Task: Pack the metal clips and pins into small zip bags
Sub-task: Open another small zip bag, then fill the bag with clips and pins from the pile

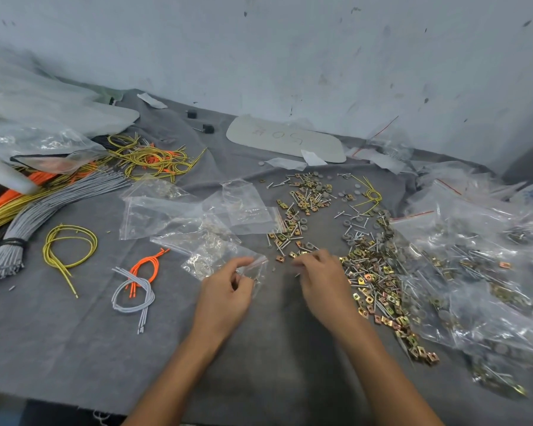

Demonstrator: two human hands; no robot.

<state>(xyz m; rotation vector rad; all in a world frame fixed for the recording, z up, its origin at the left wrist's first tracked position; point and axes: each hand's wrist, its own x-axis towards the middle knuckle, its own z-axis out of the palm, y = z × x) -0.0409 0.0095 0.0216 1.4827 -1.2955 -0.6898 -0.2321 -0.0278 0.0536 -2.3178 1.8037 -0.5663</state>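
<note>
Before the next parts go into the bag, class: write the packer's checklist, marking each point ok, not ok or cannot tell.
1. Grip of left hand on small clear zip bag: ok.
2. Bag mouth open: cannot tell, the plastic is crumpled.
3. Parts held in right hand: cannot tell, its fingertips are blurred.
4. Supply of loose brass-coloured metal clips and silver pins beside the right hand: ok.
5. Stock of spare clear zip bags on grey cloth: ok.

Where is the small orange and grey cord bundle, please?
Head view, left of centre on the grey cloth: the small orange and grey cord bundle lies between the yellow cord loop and the left hand.
</note>
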